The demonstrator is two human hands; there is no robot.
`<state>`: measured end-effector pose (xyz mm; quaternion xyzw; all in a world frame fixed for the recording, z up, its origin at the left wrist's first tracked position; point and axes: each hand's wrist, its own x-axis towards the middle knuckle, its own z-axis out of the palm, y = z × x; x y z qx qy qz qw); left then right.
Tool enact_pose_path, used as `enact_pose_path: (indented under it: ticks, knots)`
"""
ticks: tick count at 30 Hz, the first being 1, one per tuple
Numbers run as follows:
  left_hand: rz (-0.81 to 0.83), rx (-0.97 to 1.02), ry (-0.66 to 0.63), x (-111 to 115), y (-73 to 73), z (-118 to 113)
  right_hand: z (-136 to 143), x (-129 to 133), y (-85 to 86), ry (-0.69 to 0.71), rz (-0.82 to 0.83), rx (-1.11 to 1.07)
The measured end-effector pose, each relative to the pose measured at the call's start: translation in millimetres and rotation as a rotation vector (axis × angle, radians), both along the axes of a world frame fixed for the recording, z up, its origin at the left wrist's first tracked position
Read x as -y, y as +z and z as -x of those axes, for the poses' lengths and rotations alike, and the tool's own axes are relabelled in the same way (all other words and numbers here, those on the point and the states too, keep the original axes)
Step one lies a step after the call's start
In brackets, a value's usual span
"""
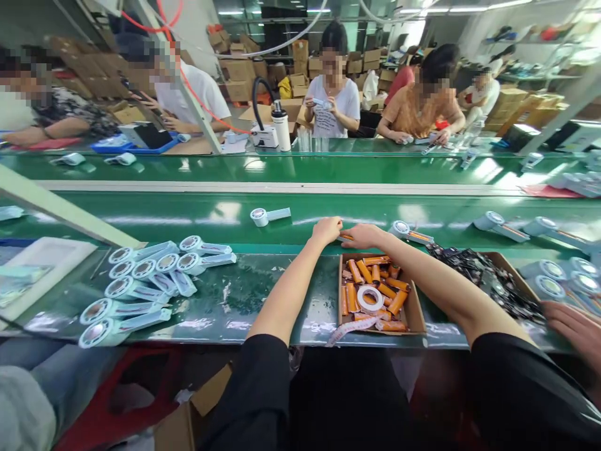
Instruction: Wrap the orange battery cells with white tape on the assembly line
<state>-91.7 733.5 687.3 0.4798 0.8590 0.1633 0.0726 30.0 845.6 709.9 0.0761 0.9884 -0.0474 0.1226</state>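
My left hand (327, 230) is closed over the near edge of the belt, its fingers curled and mostly hidden behind the knuckles. Right beside it, my right hand (365, 236) bends its fingers over an orange battery (347, 237); only a sliver with a pale edge shows between the hands. Whatever the left fingers grip is hidden. Below my wrists stands a cardboard box (417, 316) of orange batteries, with a white tape roll (370, 299) on top. A light-blue handheld fan (406, 230) with orange in its open handle lies just right of my right hand.
Several light-blue fans (141, 269) are heaped at left; another fan (260, 217) lies on the green belt (211, 216). A box of black parts (488, 282) stands right, beside another person's hand (573, 332). A slanted post (66, 207) crosses at left. Co-workers sit opposite.
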Motion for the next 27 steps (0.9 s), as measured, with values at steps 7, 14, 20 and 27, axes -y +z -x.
enact_pose_path:
  ticks: [7,14,20,27]
  knots:
    - [-0.162,-0.031,-0.654,57.0,9.9,-92.9,-171.5,25.4,19.9,-0.253,0.480,-0.759]
    - [-0.166,-0.267,-0.762,114.7,6.2,-147.9,-264.3,94.9,-12.2,-0.574,0.937,-0.896]
    - [-0.475,-0.440,-0.666,169.9,31.5,-161.9,-246.7,157.9,-29.3,-0.649,1.577,-0.489]
    - [-0.404,-0.500,-0.412,238.1,18.6,-133.6,-254.3,178.1,-32.5,-0.115,1.507,0.006]
